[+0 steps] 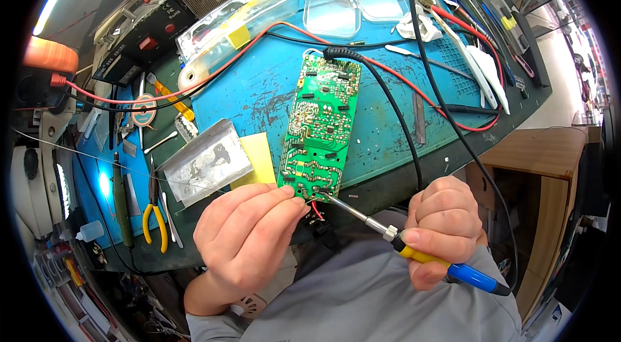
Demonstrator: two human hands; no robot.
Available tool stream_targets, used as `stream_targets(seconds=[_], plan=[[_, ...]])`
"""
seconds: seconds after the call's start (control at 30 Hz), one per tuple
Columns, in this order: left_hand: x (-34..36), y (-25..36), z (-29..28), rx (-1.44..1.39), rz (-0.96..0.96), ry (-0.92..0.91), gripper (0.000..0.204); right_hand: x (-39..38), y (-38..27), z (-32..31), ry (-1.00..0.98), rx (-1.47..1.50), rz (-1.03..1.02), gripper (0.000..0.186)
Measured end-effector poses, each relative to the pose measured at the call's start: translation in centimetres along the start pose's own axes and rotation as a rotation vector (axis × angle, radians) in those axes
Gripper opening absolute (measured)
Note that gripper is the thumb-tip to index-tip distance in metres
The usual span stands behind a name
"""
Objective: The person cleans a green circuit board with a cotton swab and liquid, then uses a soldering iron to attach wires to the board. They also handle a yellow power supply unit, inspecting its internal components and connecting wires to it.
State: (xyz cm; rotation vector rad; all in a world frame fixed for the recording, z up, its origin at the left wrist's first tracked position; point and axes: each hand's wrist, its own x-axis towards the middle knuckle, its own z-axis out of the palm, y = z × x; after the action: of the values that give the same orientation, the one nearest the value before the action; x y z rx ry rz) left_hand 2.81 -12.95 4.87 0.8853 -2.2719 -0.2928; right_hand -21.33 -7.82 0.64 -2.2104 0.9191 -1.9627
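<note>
A long green circuit board (pixel 323 125) lies on the blue mat, its solder side up. My right hand (pixel 443 232) is closed round the yellow and blue handle of a soldering iron (pixel 365 218), whose tip meets the board's near end. At the board's near left corner my left hand (pixel 249 232) is closed in a pinch. A thin solder wire (pixel 119 160) runs in from the left to this hand; its end among the fingers is hidden. Red wires (pixel 317 210) and a dark connector (pixel 321 231) hang below the board. A thick black cable (pixel 381 83) leaves its far end.
Left of the board lie a metal tray (pixel 206 164), a yellow paper (pixel 257 154) and yellow-handled pliers (pixel 154 218). Red and black leads (pixel 288 23) cross the blue mat (pixel 259 89). Clear plastic boxes (pixel 332 13) stand behind. The iron's cord (pixel 446 119) hangs down at right.
</note>
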Motion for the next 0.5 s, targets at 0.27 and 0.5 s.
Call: stream_targets(seconds=[0.27,0.5], plan=[[-0.03,0.02,-0.04,-0.01,-0.006,-0.004,0.026,-0.04,0.04,0.15,0.017,0.005,-0.004,0.04],[-0.04,0.11,-0.12,-0.002,-0.007,-0.008,0.027,-0.17,0.15,0.29,0.104,0.031,-0.025,0.043]])
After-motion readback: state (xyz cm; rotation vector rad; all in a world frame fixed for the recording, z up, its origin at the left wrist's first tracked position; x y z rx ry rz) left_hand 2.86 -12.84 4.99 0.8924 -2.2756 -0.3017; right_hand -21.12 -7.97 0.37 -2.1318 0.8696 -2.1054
